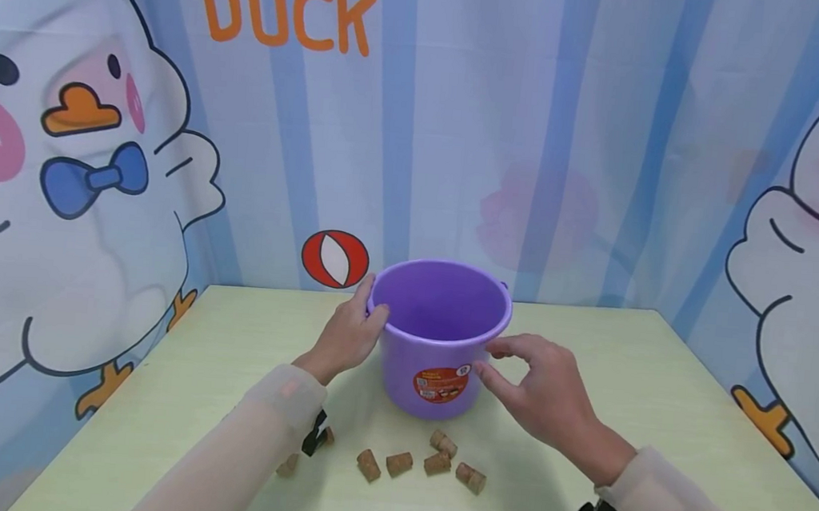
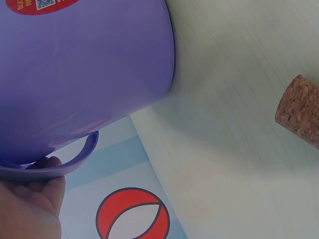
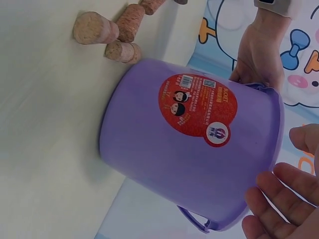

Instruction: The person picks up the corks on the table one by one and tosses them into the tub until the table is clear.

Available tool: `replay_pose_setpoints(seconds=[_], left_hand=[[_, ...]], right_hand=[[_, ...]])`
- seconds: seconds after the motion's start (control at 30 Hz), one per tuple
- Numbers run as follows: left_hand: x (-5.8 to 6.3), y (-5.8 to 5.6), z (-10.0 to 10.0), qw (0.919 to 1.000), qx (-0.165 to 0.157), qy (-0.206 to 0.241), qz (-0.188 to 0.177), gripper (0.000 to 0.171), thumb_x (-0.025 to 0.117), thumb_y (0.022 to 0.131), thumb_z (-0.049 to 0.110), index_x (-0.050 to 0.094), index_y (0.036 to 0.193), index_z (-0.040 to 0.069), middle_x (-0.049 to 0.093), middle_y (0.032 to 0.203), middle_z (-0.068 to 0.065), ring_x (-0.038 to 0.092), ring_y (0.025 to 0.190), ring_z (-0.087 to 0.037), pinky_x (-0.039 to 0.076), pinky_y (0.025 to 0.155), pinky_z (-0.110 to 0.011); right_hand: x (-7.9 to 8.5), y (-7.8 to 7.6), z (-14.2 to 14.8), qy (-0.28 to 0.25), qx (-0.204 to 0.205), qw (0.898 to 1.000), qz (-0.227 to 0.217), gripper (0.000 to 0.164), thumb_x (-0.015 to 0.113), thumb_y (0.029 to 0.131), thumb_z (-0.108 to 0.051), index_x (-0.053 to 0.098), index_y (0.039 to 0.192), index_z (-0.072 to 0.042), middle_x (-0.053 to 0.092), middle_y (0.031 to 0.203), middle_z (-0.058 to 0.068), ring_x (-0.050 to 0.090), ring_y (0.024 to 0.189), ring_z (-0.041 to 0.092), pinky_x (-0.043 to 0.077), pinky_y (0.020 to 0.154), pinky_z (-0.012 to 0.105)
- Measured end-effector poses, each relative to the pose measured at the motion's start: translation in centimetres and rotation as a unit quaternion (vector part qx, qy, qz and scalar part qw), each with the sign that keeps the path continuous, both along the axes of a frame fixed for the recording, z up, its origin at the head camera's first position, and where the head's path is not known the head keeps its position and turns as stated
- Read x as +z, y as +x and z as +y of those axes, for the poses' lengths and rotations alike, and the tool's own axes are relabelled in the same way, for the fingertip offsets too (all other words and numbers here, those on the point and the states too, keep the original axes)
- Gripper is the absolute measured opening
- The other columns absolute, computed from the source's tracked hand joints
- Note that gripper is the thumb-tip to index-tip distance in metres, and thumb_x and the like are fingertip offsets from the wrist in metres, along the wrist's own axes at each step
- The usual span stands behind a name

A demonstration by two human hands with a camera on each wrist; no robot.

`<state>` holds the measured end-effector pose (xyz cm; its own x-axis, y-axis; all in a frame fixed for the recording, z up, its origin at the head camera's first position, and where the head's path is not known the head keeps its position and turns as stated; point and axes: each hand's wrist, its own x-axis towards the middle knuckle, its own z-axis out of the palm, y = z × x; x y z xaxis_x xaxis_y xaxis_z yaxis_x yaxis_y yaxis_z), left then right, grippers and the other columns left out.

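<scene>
A purple bucket [image 1: 432, 370] with a red label stands upright on the table, its mouth facing up. My left hand [image 1: 349, 327] grips its left rim; in the left wrist view the fingers of that hand [image 2: 35, 204] are at a curved purple band on the bucket's side. At the right side my right hand [image 1: 543, 386] has its fingers loosely bent, thumb apart from them. The right wrist view shows the fingertips [image 3: 264, 186] by the rim; whether they touch it I cannot tell. Several corks [image 1: 399, 464] lie in front of the bucket.
The pale table [image 1: 588, 366] ends at a striped blue curtain [image 1: 462, 131] printed with ducks. Two corks lie partly behind the left sleeve [image 1: 244, 435], and a cork [image 2: 301, 109] shows at the right of the left wrist view.
</scene>
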<state>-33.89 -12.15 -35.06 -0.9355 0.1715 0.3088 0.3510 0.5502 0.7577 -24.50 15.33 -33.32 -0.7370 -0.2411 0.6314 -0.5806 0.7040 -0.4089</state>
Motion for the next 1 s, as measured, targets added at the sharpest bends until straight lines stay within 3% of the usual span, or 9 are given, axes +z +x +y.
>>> replay_pose_setpoints(seconds=[0.37, 0.67, 1.0], left_hand=[[0.1, 0.1, -0.1, 1.0000, -0.004, 0.001, -0.003, 0.069, 0.039, 0.104, 0.029, 0.013, 0.165, 0.009, 0.041, 0.160, -0.012, 0.045, 0.143, -0.029, 0.037, 0.116, -0.051], [-0.1, 0.0, -0.1, 1.0000, -0.007, -0.002, -0.001, 0.069, 0.038, 0.105, 0.030, 0.013, 0.165, 0.009, 0.040, 0.161, -0.012, 0.044, 0.144, -0.029, 0.037, 0.117, -0.050], [0.0, 0.1, -0.1, 1.0000, -0.002, -0.002, -0.004, 0.069, 0.038, 0.104, 0.030, 0.013, 0.165, 0.010, 0.040, 0.161, -0.011, 0.044, 0.144, -0.029, 0.037, 0.117, -0.051]], right_hand=[[-0.8, 0.4, 0.0, 0.013, -0.007, 0.999, -0.031, 0.028, 0.082, 0.088, -0.026, 0.079, 0.108, -0.007, 0.077, 0.103, 0.003, 0.072, 0.098, 0.023, 0.058, 0.084, 0.051], [-1.2, 0.7, 0.0, 0.039, -0.016, 0.996, -0.080, 0.032, 0.083, 0.086, -0.028, 0.079, 0.111, -0.007, 0.077, 0.103, 0.003, 0.071, 0.098, 0.023, 0.056, 0.088, 0.053], [-1.5, 0.8, 0.0, 0.062, -0.005, 0.992, -0.112, 0.027, 0.083, 0.086, -0.027, 0.079, 0.108, -0.011, 0.076, 0.099, 0.000, 0.069, 0.092, 0.017, 0.057, 0.081, 0.043]])
